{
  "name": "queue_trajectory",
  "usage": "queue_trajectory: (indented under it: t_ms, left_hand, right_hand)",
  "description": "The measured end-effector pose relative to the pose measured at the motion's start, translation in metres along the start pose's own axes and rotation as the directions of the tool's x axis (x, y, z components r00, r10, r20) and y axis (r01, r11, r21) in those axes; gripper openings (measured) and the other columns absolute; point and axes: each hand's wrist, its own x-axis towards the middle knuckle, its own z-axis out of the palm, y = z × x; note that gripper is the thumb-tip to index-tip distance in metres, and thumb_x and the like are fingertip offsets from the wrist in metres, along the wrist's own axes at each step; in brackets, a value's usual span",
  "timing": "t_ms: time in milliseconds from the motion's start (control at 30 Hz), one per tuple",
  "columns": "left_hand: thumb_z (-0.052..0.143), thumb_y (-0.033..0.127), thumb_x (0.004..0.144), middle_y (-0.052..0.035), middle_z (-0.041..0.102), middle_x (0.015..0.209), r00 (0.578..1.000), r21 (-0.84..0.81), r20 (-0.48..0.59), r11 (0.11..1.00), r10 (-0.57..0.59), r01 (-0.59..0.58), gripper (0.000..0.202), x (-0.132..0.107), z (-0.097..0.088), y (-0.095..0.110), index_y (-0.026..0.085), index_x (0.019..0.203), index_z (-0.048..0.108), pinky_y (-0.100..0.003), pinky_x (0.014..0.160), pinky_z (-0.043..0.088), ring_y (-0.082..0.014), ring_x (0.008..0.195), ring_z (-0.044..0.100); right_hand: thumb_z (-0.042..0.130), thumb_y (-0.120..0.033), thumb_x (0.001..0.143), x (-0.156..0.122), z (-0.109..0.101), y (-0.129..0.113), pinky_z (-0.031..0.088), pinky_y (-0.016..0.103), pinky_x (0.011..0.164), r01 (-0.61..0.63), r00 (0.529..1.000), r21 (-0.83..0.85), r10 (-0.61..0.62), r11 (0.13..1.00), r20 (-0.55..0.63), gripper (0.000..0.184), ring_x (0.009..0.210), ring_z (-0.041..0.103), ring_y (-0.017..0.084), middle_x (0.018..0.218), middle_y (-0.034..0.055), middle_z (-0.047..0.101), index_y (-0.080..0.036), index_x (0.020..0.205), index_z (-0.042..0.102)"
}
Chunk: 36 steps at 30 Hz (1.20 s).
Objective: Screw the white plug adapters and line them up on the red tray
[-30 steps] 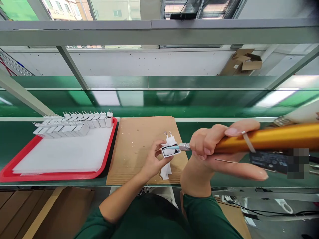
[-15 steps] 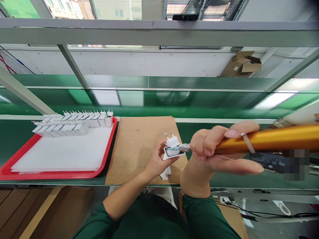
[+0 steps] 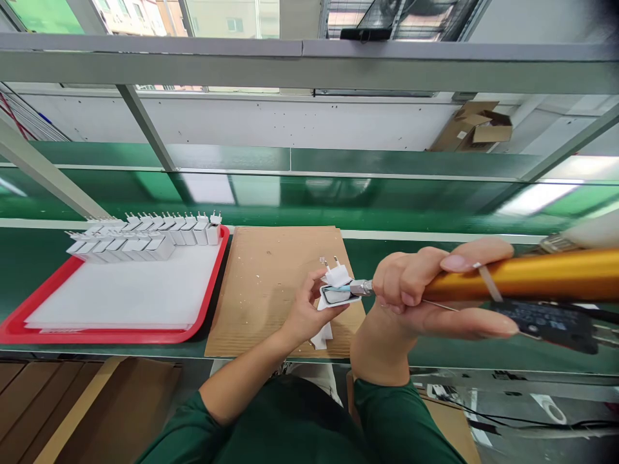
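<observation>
My left hand (image 3: pixel 309 306) holds a white plug adapter (image 3: pixel 337 276) between thumb and fingers, over a cardboard sheet. Two metal pins stick up from the adapter, and an open side with a pale inside faces me. My right hand (image 3: pixel 416 290) is wrapped round a gold cylindrical hand tool (image 3: pixel 546 277) with a black switch (image 3: pixel 546 327) on its side. The tool's metal tip (image 3: pixel 360 288) reaches to the adapter's right end; whether it touches inside, I cannot tell. Beneath my left hand lies a small white piece (image 3: pixel 322 336), partly hidden.
On the left, a red tray (image 3: pixel 223 248) with white sheets (image 3: pixel 116 296) carries rows of white plug adapters (image 3: pixel 159 248). The cardboard sheet (image 3: pixel 261 270) lies on the green table (image 3: pixel 464 338). An open cardboard box (image 3: pixel 471 127) stands behind, right. Metal bars (image 3: pixel 300 64) cross above.
The view has shifted slightly. Both hands keep their holds, and the tool's tip stays at the adapter's right end.
</observation>
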Motion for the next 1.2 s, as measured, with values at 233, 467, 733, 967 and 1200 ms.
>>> queue_trajectory:
  t_ms: [233, 467, 733, 967, 1200]
  left_hand:
    - [0.088, 0.033, 0.071, -0.0097, 0.071, 0.122, 1.000, 0.009, -0.008, 1.000, 0.002, -0.002, 0.065, -0.0004, 0.0007, 0.0019, 0.023, 0.124, 0.053, -0.040, 0.103, 0.053, -0.0247, 0.114, 0.068]
    - [0.090, 0.037, 0.068, -0.0093, 0.072, 0.121, 1.000, 0.023, -0.020, 1.000, -0.010, 0.011, 0.068, -0.0012, 0.0008, 0.0022, 0.023, 0.124, 0.053, -0.040, 0.103, 0.053, -0.0243, 0.113, 0.069]
    - [0.088, 0.032, 0.070, -0.0095, 0.071, 0.124, 1.000, 0.032, -0.020, 0.999, 0.004, -0.004, 0.066, -0.0013, -0.0013, 0.0005, 0.023, 0.125, 0.053, -0.040, 0.105, 0.051, -0.0243, 0.117, 0.067]
    - [0.086, 0.027, 0.072, -0.0089, 0.071, 0.124, 0.999, 0.072, -0.035, 0.997, 0.012, -0.010, 0.062, -0.0028, -0.0015, 0.0038, 0.022, 0.126, 0.054, -0.039, 0.107, 0.049, -0.0229, 0.117, 0.067]
    - [0.085, 0.027, 0.073, -0.0067, 0.070, 0.122, 0.997, 0.129, -0.057, 0.991, 0.045, -0.037, 0.060, -0.0031, -0.0029, 0.0020, 0.024, 0.125, 0.057, -0.037, 0.104, 0.050, -0.0220, 0.113, 0.067]
  right_hand:
    - [0.071, -0.049, 0.085, -0.0018, -0.0028, -0.0003, 0.026, 0.013, 0.023, 0.002, 1.000, -0.023, -0.002, 1.000, 0.001, 0.032, 0.026, 0.020, 0.002, 0.051, -0.0131, 0.040, -0.022, 0.099, 0.060]
    - [0.073, -0.056, 0.080, -0.0065, -0.0089, -0.0013, 0.024, 0.016, 0.023, -0.046, 0.999, -0.079, 0.045, 0.996, -0.020, 0.036, 0.025, 0.017, 0.004, 0.048, -0.0138, 0.038, -0.028, 0.097, 0.058]
    - [0.073, -0.053, 0.082, -0.0061, -0.0096, -0.0001, 0.026, 0.016, 0.023, -0.021, 1.000, -0.042, 0.022, 0.999, 0.009, 0.036, 0.026, 0.017, 0.003, 0.051, -0.0132, 0.038, -0.026, 0.097, 0.057]
    - [0.070, -0.058, 0.082, -0.0087, -0.0094, 0.0006, 0.023, 0.016, 0.022, -0.031, 0.999, -0.101, 0.028, 0.994, -0.034, 0.036, 0.025, 0.014, 0.003, 0.049, -0.0142, 0.034, -0.028, 0.095, 0.055]
    - [0.063, -0.058, 0.087, -0.0047, -0.0082, -0.0009, 0.023, 0.017, 0.020, -0.004, 1.000, -0.107, 0.003, 0.994, -0.008, 0.034, 0.025, 0.016, 0.004, 0.047, -0.0129, 0.036, -0.027, 0.100, 0.061]
